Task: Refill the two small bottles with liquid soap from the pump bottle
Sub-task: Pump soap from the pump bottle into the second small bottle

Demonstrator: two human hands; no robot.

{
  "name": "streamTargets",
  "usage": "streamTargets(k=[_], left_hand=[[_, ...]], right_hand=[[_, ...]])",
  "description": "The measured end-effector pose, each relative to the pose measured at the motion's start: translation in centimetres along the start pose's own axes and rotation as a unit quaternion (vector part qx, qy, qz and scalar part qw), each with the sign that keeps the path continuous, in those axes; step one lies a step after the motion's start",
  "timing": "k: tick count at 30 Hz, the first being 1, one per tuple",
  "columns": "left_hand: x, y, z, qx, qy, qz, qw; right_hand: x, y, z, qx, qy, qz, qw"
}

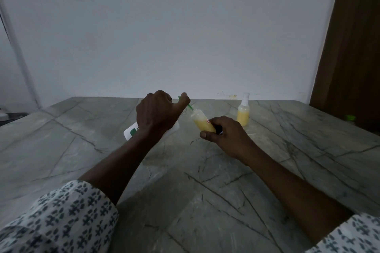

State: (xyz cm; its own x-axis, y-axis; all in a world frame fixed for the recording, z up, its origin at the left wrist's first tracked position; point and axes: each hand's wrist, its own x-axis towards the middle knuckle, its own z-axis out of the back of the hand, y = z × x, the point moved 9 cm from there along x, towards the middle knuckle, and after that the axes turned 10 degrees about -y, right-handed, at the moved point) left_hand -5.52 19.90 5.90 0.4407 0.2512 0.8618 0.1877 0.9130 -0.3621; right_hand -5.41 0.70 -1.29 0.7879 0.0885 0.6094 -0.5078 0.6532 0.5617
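Our left hand (158,113) is clenched around the pump bottle (131,130), holding it tipped so that its white body slants down toward the near left while its green spout (190,106) reaches out to the right. We judge the tilt is there to bring the spout level with the small bottle's mouth, and the thumb sits up on the pump head, where it can press.

Our right hand (224,135) is wrapped around the lower end of the small bottle (202,122), which leans up and to the left so that its open neck meets the spout tip; the two look to be touching, or very nearly so. Held by its base, the neck stays clear of the fingers. Both are held above the middle of the marble surface (82,150), nearer its far edge than its near one. Yellow soap already fills much of this bottle, so we reckon this fill is well along.

The second small bottle (243,114) stands upright near the far edge, right of the hands and well apart from them, pump cap on and soap partway up. It looks done. A small green thing (350,117) lies by the right edge; we cannot tell what it is.
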Motion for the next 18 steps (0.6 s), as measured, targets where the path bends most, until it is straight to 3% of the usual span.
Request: streamTargets(k=[18], left_hand=[[0.08,0.18,-0.25,-0.004,0.007,0.002,1.0]], right_hand=[[-0.06,0.13,-0.02,0.0,-0.003,0.007,1.0]])
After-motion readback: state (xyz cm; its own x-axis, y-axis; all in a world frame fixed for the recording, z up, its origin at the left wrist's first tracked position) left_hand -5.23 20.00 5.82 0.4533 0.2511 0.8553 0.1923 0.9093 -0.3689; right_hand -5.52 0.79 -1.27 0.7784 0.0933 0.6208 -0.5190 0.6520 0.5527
